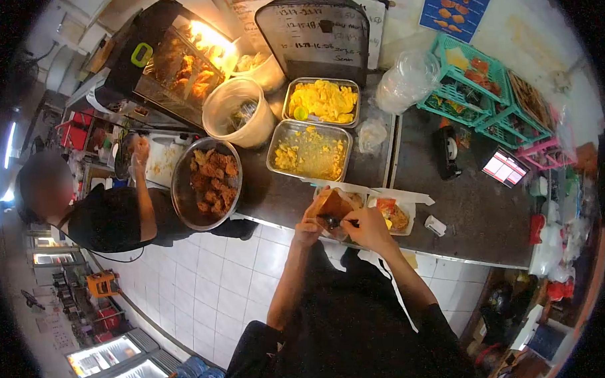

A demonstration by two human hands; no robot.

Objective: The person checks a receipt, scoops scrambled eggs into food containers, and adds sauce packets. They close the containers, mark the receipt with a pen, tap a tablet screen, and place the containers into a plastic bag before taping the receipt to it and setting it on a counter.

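Note:
My left hand (309, 223) is closed around a tilted brown container (334, 202) at the front edge of the counter. A dark spoon (329, 220) is in my right hand (370, 228), its bowl at the container's mouth. What is inside the container is hard to make out. Just behind and right of my hands lies an open white paper food box (408, 200). It holds a piece of fried food (398, 219), some yellow food and a red packet (386, 205). A small white packet (435, 226) lies right of the box.
Behind my hands are two metal trays of scrambled egg (323, 101) (309, 151). A metal bowl (177, 193) of fried chicken, a plastic tub (238, 112) and a lit display case (178, 67) stand left. Green baskets (462, 83) and a phone (505, 166) are right. A co-worker (110, 219) stands left.

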